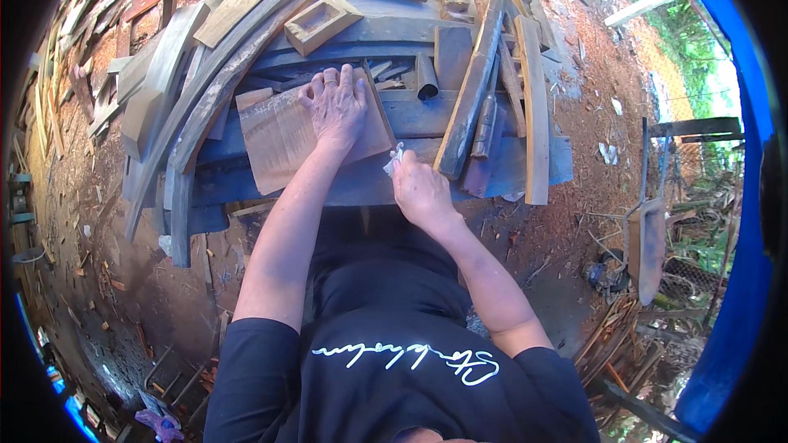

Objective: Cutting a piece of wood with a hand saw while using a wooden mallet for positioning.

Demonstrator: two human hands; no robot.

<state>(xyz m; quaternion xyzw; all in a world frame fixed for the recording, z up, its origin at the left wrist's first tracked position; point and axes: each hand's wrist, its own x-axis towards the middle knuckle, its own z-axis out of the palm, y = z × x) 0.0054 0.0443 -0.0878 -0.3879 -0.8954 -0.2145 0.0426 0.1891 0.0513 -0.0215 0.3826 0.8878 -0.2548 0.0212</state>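
My left hand lies on a flat brown board on the workbench, its fingers extended over the upper part of the board. At the board's right edge, my right hand is closed on a small white, crumpled-looking object, whose exact kind is too small to tell. A short dark curved piece sits just beyond the board to the right.
Long curved timbers pile over the bench's left side, and long narrow pieces lie along its right. A hollowed wooden block sits at the back. A wheelbarrow stands at the right, near blue sheeting and wire mesh.
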